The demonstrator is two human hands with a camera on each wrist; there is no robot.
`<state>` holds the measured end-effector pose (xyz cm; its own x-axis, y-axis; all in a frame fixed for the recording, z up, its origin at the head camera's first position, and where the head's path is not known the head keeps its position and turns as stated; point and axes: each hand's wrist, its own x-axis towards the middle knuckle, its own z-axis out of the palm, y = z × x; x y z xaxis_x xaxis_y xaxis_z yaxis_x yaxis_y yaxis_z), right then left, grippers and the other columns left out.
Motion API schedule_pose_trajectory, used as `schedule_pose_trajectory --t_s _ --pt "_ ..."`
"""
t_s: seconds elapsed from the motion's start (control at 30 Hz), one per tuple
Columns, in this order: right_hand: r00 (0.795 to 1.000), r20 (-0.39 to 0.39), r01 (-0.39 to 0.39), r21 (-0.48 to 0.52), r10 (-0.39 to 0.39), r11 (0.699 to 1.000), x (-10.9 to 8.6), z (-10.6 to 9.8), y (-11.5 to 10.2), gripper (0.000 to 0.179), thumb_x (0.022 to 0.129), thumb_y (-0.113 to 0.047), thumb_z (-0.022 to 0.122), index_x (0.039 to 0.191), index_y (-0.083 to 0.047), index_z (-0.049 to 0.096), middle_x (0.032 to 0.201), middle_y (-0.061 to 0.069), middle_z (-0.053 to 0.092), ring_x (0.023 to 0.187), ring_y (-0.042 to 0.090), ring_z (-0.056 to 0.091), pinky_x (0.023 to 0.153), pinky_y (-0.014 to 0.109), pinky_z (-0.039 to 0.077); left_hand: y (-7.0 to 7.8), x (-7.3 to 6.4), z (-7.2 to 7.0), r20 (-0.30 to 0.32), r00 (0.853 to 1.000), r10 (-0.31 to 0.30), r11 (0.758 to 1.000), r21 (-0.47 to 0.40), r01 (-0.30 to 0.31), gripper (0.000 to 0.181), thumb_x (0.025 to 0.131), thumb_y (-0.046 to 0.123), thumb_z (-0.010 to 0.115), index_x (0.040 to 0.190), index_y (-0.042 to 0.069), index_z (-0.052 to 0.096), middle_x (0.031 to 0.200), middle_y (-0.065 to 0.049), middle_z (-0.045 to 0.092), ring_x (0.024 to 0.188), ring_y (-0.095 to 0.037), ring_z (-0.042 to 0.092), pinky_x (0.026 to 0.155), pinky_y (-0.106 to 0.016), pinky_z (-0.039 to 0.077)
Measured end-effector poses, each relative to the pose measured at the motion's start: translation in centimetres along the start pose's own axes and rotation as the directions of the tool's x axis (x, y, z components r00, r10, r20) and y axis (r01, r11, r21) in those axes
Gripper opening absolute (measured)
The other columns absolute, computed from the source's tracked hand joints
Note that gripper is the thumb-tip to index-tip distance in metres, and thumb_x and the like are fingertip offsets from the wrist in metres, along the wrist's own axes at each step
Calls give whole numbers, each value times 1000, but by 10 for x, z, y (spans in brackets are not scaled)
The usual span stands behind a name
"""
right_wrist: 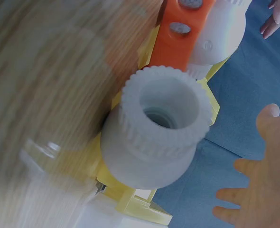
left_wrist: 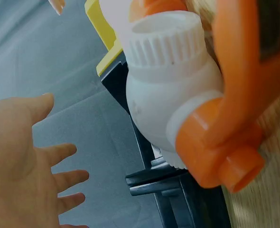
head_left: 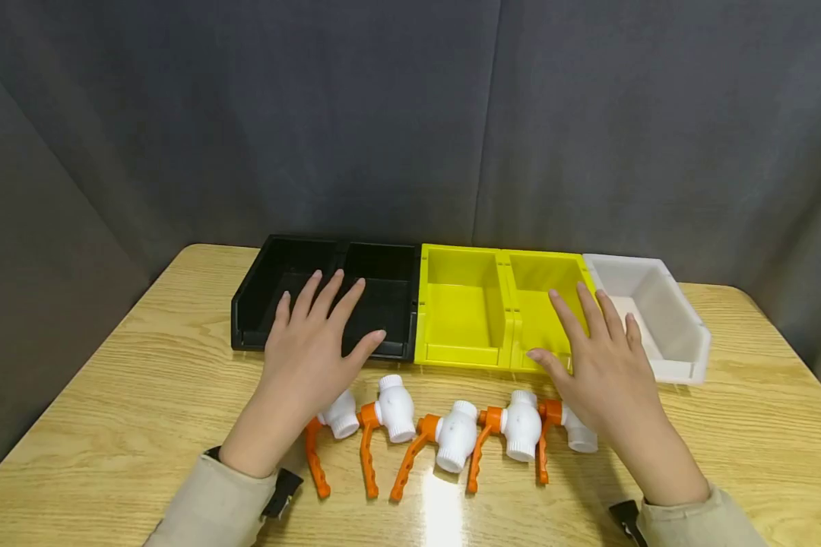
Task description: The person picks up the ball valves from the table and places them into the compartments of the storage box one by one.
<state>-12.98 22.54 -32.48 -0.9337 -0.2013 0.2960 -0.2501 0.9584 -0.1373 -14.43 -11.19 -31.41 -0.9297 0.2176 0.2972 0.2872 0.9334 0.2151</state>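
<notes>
Several white ball valves with orange handles lie in a row on the wooden table (head_left: 144, 365). My left hand (head_left: 311, 342) hovers flat with spread fingers over the leftmost valve (head_left: 340, 415), holding nothing. My right hand (head_left: 602, 357) hovers the same way above the rightmost valve (head_left: 575, 431). In the left wrist view a valve (left_wrist: 178, 99) fills the frame with the open left hand (left_wrist: 21, 161) beside it. The right wrist view shows a valve's threaded end (right_wrist: 161, 123) close up and the right hand (right_wrist: 261, 180) with spread fingers.
Behind the valves stands a row of bins: a black one (head_left: 246, 304) at left, a yellow two-compartment one (head_left: 502, 304) in the middle, a white one (head_left: 684, 319) at right. A grey curtain backs the table. Bare wood lies left and right.
</notes>
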Motion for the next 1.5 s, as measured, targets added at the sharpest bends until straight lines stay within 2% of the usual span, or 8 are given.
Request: schedule_pose_trajectory --t_s 0.4,0.53,0.97,1.23,1.5 --pt "1000 7 -4 2 4 1000 2 0 -1 78 99 -51 53 160 -19 17 163 20 11 146 45 10 113 66 8 -13 5 -5 40 999 -23 999 23 23 72 96 56 56 156 23 34 161 -12 25 150 -35 12 116 -63 9" --pt "1000 18 -8 3 8 1000 2 0 -2 78 99 -51 53 160 -19 16 163 19 9 146 45 10 113 66 10 -19 6 -9 41 999 -36 999 25 35 69 96 55 56 155 23 36 160 -13 27 149 -35 15 115 -63 12" --pt "1000 18 -8 -2 8 1000 1 0 -4 79 97 -48 58 159 -17 20 162 21 12 143 47 18 109 67 21 -41 6 -18 46 996 -81 996 28 79 64 99 46 57 152 14 41 154 -20 36 143 -41 26 112 -62 21" --pt "1000 16 -8 3 8 1000 0 0 -5 78 97 -46 59 158 -15 22 162 21 13 143 48 19 109 66 22 -53 7 -20 56 993 -109 994 17 108 52 102 35 54 147 9 48 150 -21 42 139 -42 33 111 -63 24" --pt "1000 20 -9 1 9 1000 0 1 -5 78 97 -47 58 159 -16 21 162 22 13 142 48 20 108 66 23 -65 7 -20 73 990 -120 993 6 120 47 100 29 59 140 4 54 145 -24 46 137 -44 35 110 -64 24"
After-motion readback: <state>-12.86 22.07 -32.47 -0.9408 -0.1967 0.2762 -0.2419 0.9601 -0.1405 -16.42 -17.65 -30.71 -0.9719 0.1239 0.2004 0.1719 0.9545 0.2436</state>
